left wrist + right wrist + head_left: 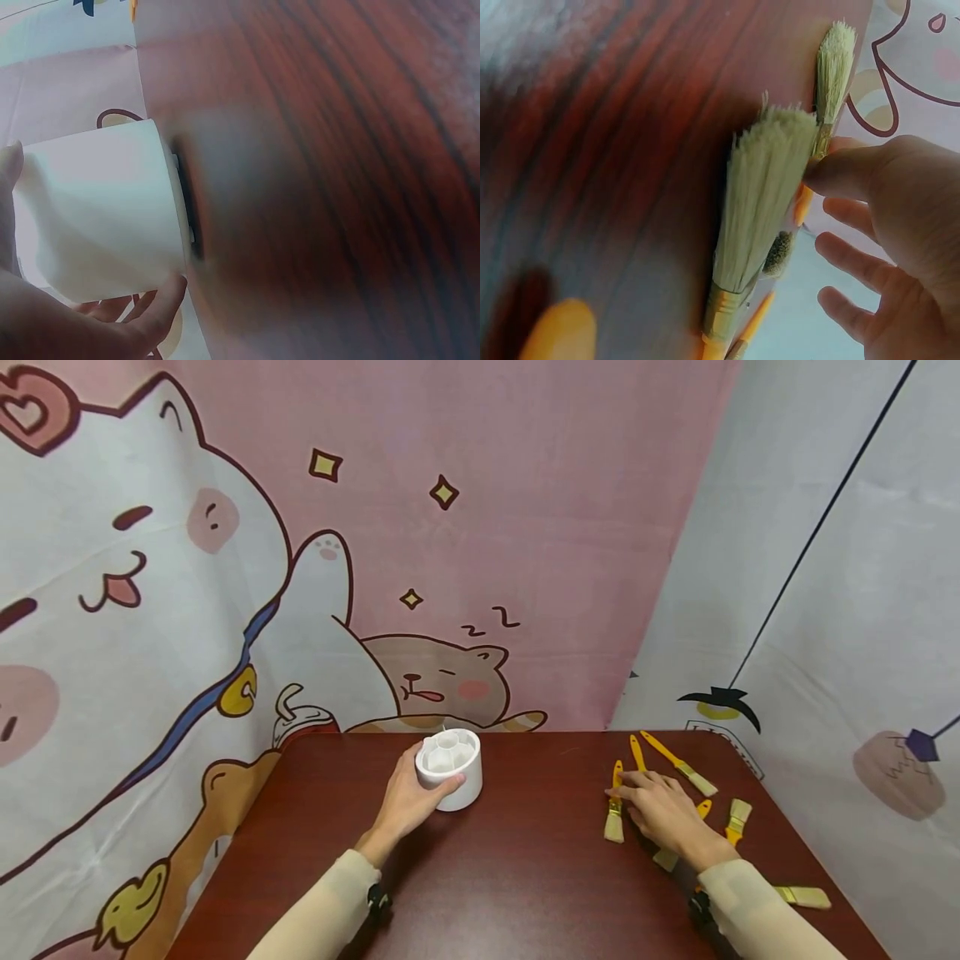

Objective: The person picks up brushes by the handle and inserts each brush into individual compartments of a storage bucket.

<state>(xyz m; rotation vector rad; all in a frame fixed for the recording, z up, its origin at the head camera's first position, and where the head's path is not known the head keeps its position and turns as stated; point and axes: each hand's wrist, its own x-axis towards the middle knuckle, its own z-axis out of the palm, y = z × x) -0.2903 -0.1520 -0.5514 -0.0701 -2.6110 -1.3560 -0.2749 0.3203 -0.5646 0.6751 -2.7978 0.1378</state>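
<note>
My left hand [408, 797] grips a white round holder [465, 785] from its left side, thumb across the front near the rim. White dividers split its inside into compartments. In the left wrist view, a dark strip shows between the holder's base [176, 195] and the tabletop. My right hand [663, 810] reaches over a paintbrush [614, 827] with a yellow handle and pale bristles. Its thumb and index finger are on either side of this brush, apart in the head view; the other fingers are loosely spread. A second paintbrush [665, 858] lies partly under the right hand.
More yellow-handled brushes lie around the right hand: a brush [637, 752] and another brush [686, 768] behind it, a brush [738, 818] to its right, and a brush [802, 896] by the sleeve. A printed cloth [570, 543] hangs behind the dark red table [525, 877].
</note>
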